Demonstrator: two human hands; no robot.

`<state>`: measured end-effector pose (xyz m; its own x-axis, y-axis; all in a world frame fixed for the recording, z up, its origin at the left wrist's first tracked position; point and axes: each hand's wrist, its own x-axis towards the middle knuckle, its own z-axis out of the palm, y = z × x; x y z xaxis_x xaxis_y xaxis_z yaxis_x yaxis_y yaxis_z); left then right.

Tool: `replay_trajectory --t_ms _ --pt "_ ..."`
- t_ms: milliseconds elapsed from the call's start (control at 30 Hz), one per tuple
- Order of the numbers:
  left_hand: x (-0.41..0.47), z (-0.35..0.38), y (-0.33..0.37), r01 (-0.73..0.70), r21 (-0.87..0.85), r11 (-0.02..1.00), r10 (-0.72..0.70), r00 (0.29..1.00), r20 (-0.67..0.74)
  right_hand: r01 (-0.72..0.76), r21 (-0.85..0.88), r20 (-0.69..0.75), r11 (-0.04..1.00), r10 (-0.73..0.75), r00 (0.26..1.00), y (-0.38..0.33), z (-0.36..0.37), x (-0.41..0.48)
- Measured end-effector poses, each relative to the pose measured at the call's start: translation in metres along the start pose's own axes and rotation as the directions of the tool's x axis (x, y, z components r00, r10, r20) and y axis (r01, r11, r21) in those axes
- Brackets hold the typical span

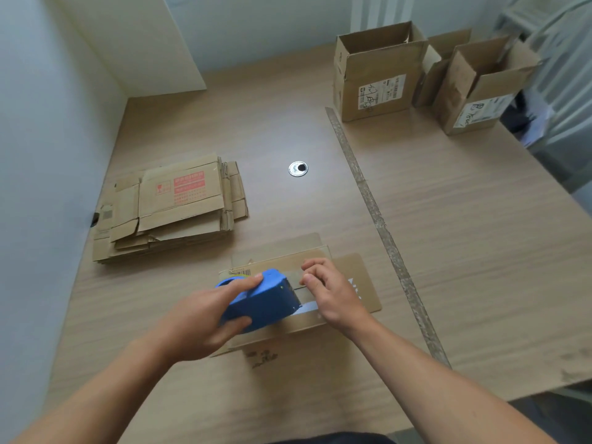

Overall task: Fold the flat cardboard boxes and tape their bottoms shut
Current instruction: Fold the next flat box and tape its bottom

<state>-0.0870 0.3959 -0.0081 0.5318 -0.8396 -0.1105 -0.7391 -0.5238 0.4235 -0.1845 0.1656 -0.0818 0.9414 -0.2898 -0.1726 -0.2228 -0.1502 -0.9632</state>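
L hand point(205, 318) is wrapped round the blue tape dispenser point(266, 299), thumb under the near side and fingers over the top, a firm hold. The dispenser's mouth sits on the box point(352, 274), pointing twd the R hand point(333, 293). R hand's fingers are bent down onto the tape point(293, 277) right in front of the mouth. Can't tell if they're pinching the tape end or only pressing it flat, since the knuckles hide the tips.

The box lies at the near-centre of the table point(448, 219), bottom up, w/ a flap sticking out to the right past the R hand. Judging by the look, it's light, thin corrugated board: stiff across a panel but it'll hinge at the scores, and w/ nothing inside, the flaps prob sag under a hard push. It would also skid on the smooth top, so best held by pressing down next to the seam, not at the flap edges. The tape is limp and sticky, so keep it taut btwn dispenser and fingers.

Further out: the flat stack point(173, 206) of unfolded cartons sits to the far left near the wall, and the folded boxes point(378, 72) stand open-topped at the far right.
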Motion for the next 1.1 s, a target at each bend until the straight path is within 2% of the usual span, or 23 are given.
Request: replay_trajectory --t_ms 67,200,267,333,400,500,567,800,1000,1100 --pt "0.009 -0.014 -0.002 0.071 -0.066 0.995 -0.063 0.991 0.120 -0.047 0.044 -0.020 0.998 0.048 0.999 -0.002 -0.003 0.000" --pt "0.024 -0.036 -0.005 0.134 0.059 0.989 -0.145 0.948 0.283 -0.134 0.192 -0.200 0.972 0.172 0.964 0.005 -0.011 0.004" --pt "0.031 -0.036 -0.001 0.184 0.032 0.982 -0.184 0.921 0.344 -0.153 0.323 -0.238 0.934 0.236 0.942 0.006 -0.008 0.006" --pt "0.043 -0.033 0.006 0.235 0.006 0.972 -0.221 0.907 0.358 -0.157 0.568 -0.243 0.808 0.348 0.905 0.005 -0.007 0.010" --pt "0.056 -0.029 0.014 0.261 0.005 0.965 -0.244 0.897 0.369 -0.138 0.735 -0.221 0.664 0.426 0.877 0.004 -0.015 0.010" --pt "0.069 -0.026 0.022 0.277 0.016 0.961 -0.262 0.886 0.382 -0.068 0.875 -0.223 0.479 0.523 0.823 -0.002 -0.028 0.002" --pt "0.075 -0.024 0.026 0.291 0.021 0.956 -0.276 0.880 0.386 -0.071 0.901 -0.212 0.429 0.576 0.789 -0.003 -0.035 -0.002" --pt "0.081 -0.022 0.036 0.307 0.038 0.951 -0.296 0.865 0.405 -0.186 0.878 -0.216 0.441 0.712 0.668 0.013 -0.054 -0.017" --pt "0.084 -0.024 0.040 0.299 0.054 0.953 -0.294 0.860 0.417 -0.377 0.763 -0.159 0.525 0.718 0.678 0.019 -0.055 -0.015" --pt "0.085 -0.024 0.040 0.306 0.060 0.950 -0.303 0.859 0.412 -0.450 0.700 -0.160 0.554 0.736 0.658 0.023 -0.052 -0.010"
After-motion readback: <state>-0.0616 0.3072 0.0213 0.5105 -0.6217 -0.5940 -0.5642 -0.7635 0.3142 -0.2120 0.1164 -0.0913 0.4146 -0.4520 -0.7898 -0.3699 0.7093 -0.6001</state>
